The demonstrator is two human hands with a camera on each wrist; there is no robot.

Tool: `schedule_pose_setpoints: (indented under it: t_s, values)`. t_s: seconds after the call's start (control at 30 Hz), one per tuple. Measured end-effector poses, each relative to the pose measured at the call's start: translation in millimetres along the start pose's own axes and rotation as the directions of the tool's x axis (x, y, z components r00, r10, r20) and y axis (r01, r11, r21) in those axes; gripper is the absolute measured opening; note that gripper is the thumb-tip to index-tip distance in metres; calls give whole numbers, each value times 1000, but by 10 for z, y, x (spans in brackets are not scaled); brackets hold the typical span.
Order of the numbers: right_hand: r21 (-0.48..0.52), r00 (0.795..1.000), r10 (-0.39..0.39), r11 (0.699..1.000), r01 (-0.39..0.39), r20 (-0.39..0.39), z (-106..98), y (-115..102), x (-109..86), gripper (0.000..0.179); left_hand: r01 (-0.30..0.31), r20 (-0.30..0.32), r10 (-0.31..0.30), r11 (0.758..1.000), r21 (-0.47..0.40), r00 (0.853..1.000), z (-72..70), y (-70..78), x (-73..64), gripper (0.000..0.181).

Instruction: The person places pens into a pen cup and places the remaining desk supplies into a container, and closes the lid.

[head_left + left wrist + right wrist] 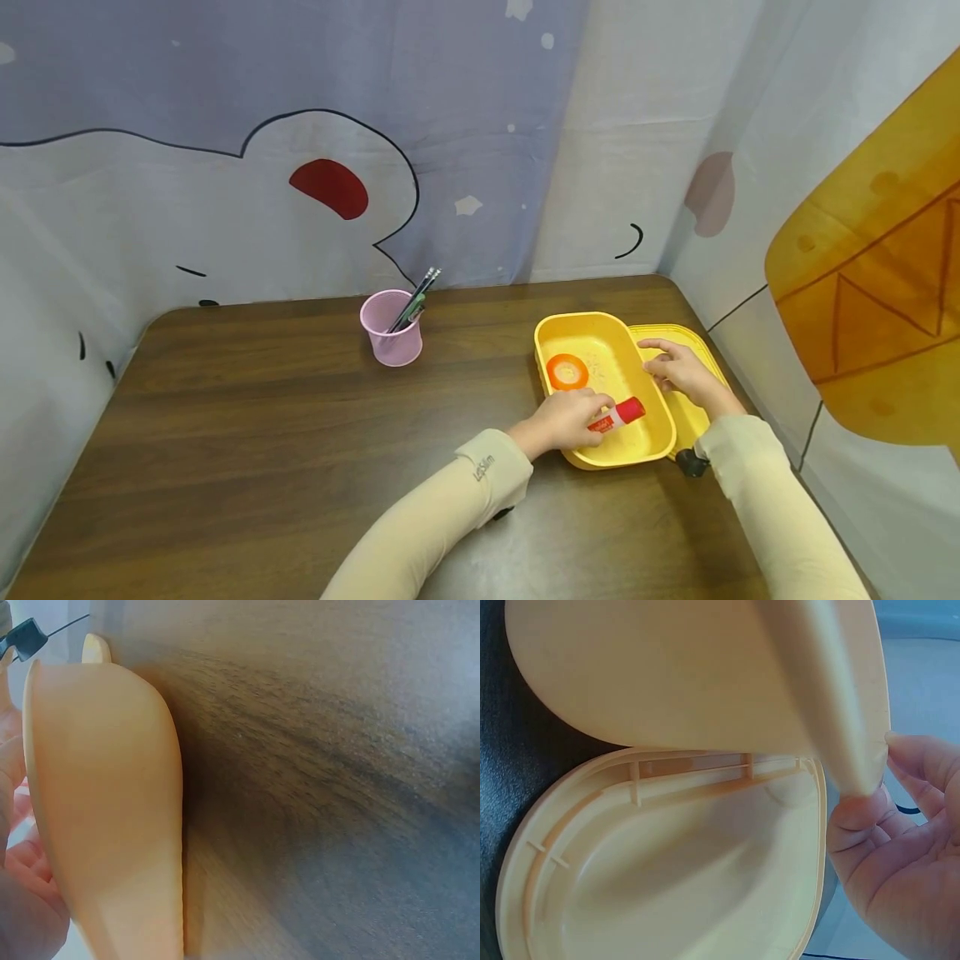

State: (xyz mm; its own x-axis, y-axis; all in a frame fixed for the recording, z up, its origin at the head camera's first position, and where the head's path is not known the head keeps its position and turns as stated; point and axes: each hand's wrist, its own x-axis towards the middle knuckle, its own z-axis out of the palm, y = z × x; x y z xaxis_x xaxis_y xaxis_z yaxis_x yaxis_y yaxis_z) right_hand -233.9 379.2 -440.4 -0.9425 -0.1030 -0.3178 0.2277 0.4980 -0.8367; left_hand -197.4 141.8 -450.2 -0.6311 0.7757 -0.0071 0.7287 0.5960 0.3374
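My left hand (572,418) reaches over the near left rim of a yellow plastic box (651,408) and holds a glue stick with a red cap (630,409). Inside the box, just beyond that hand, lies an orange roll of tape (567,372). On the box's right rim, my right hand (681,375) pinches the edge between thumb and fingers; its wrist view shows this hand (907,847) at the box wall (667,675). Beneath and beside the box sits the yellow lid (667,885), inner side up. The box's outer wall (105,795) mostly hides the left hand (26,900) in its wrist view.
A pink cup (394,343) with several pencils (415,300) stands at the back middle of the brown wooden table (247,450). Patterned cloth (480,150) hangs behind the table and along its right side, close to the lid.
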Motion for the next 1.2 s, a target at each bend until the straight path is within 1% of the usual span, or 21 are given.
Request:
schedule_pose_setpoints:
  t_s: [0.07,0.17,0.33,0.47,0.7,0.83,0.97,1.03,1.1,1.2]
  values:
    - [-1,1000,2,1000,-2,0,1,-3,-3,48,6,4,-6,1000,22,1000,12,12,16,42]
    - [-1,1000,4,1000,-4,1,4,-9,-9,48,11,27,-12,999,46,1000,21,40,30,40]
    - [2,1000,7,1000,-7,2,10,-18,-12,48,25,45,-29,997,73,999,36,78,23,39]
    - [11,1000,7,1000,-7,3,15,-21,-10,48,32,35,-35,995,99,999,61,82,21,37]
    - [20,1000,-3,1000,3,4,18,-20,-7,48,38,-29,-35,993,114,999,112,58,25,29]
    - [28,1000,0,1000,0,6,21,-24,-5,47,36,-27,-33,993,109,999,112,50,21,29]
    - [30,1000,2,1000,-2,8,21,-26,-7,47,37,-26,-35,996,86,999,94,54,11,29]
    - [32,1000,3,999,-3,7,19,-25,-8,47,37,-32,-35,998,54,999,82,54,8,28]
    - [33,1000,4,999,-4,8,15,-25,-8,48,37,-36,-37,999,7,999,76,49,12,29]
    - [26,1000,9,1000,-9,13,4,-26,-11,48,38,-48,-43,994,-100,998,59,39,20,29]
